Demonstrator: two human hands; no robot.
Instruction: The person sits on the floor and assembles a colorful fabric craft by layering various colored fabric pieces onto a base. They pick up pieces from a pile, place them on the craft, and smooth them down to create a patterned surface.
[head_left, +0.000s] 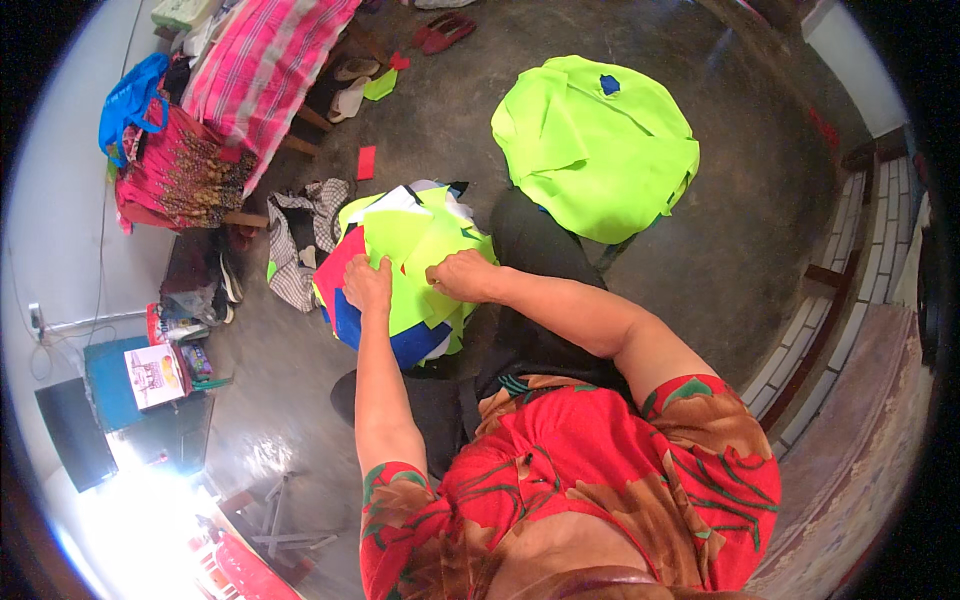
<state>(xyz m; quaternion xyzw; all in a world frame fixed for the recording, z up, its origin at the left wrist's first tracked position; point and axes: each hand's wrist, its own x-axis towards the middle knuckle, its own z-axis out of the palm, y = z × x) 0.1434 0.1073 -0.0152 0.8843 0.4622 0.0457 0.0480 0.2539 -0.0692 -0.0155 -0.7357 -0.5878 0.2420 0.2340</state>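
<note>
The grey floor (740,280) is taken up in part by two mounds of cloth and a few loose things. At the far left, a pink plaid cloth (265,80) is draped over a wooden-legged piece of furniture. Just beyond the person's right leg, a rounded lime-green bundle (600,145) is set on the floor. In front of the person, beside that leg, a mixed pile of cloth pieces (415,230) is seen, with lime, pink, blue, white and black mingled. To its left, a checked cloth (290,285) is left crumpled.

On top of the pile, a lime-green piece (410,290) is stretched between both hands. It is pinched at its left by the curled fingers of the left hand (367,285) and at its right by those of the right hand (463,275), closed on the fabric. Beyond the pile, a small red scrap (367,162) is seen lying flat.
</note>
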